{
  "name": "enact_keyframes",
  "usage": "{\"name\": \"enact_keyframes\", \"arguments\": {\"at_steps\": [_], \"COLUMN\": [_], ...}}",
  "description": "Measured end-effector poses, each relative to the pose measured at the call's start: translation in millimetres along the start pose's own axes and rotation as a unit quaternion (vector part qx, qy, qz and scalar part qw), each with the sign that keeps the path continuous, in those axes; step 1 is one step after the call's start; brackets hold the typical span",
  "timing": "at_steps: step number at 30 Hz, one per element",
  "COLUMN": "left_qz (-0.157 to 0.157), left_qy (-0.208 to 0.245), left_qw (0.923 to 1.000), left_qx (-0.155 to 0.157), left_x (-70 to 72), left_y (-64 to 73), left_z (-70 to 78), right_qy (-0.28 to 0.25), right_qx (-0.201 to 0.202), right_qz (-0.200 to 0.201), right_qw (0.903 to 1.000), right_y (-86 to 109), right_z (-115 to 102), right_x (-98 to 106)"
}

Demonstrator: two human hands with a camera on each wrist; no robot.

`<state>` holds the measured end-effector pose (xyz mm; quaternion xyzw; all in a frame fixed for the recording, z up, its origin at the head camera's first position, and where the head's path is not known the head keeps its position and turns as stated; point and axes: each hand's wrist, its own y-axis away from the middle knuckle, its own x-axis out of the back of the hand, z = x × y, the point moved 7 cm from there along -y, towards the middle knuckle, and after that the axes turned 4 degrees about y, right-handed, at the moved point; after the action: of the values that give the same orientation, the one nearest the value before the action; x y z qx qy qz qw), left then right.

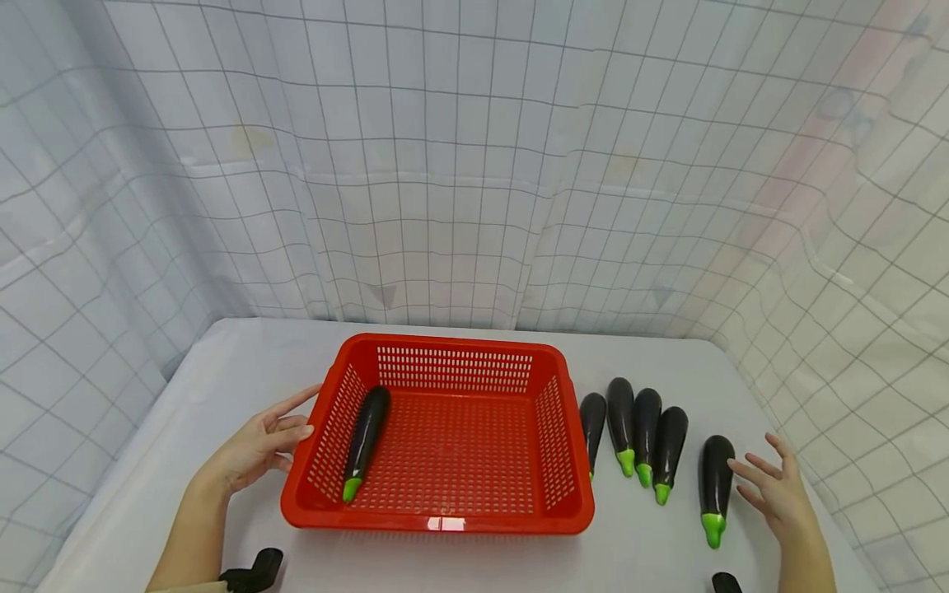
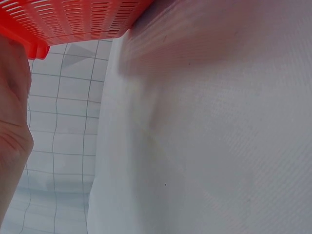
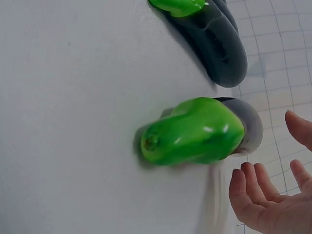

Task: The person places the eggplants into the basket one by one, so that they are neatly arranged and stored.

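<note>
A red plastic basket (image 1: 437,527) stands on the white table. One dark eggplant (image 1: 366,441) with a green stem end lies inside it, along the left wall. My left hand (image 1: 255,449) is at the basket's left side, its fingertips touching the rim. Only the edge of that hand shows in the left wrist view. At the right, my right hand (image 1: 774,494) is spread beside a single eggplant (image 1: 716,478), fingers apart and holding nothing. In the right wrist view this eggplant (image 3: 200,131) points its green end at the camera; contact with the fingers is unclear.
Several more eggplants (image 1: 647,428) lie between the basket and my right hand, the leftmost (image 1: 592,424) partly hidden by the basket's right rim. White gridded curtains (image 1: 474,206) hang behind the table (image 1: 259,354) and along both sides.
</note>
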<state>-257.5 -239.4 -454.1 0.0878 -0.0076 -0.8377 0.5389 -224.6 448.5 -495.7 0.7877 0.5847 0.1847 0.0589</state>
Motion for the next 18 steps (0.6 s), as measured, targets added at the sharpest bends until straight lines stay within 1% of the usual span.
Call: {"name": "enact_keyframes", "arguments": {"at_steps": [2, 4, 7, 14, 18], "left_qz": [0.001, 0.001, 0.004, 0.005, 0.008], "left_qy": [-0.001, 0.0, -0.001, -0.004, -0.003], "left_qw": [1.0, 1.0, 1.0, 1.0, 1.0], "left_qx": [0.001, 0.001, 0.0, -0.002, 0.0], "left_x": [-0.3, -0.4, -0.3, -1.3, -0.6], "left_y": [0.0, 0.1, 0.3, 0.2, 0.5], "left_z": [-0.1, -0.2, -0.3, 0.2, -0.5], "right_qy": [0.001, -0.001, -0.004, -0.01, -0.002], "right_qx": [-0.008, -0.011, -0.016, -0.033, -0.036], "right_qz": [-0.02, -0.037, -0.053, -0.055, -0.06], "right_qw": [0.9998, 0.9992, 0.9985, 0.9979, 0.9975], "right_y": [7.4, 5.4, 2.9, -0.2, -0.9], "right_z": [-4.8, -1.5, 2.3, 9.1, 10.6], "right_x": [-5.5, -6.8, -9.3, -13.6, -15.5]}}
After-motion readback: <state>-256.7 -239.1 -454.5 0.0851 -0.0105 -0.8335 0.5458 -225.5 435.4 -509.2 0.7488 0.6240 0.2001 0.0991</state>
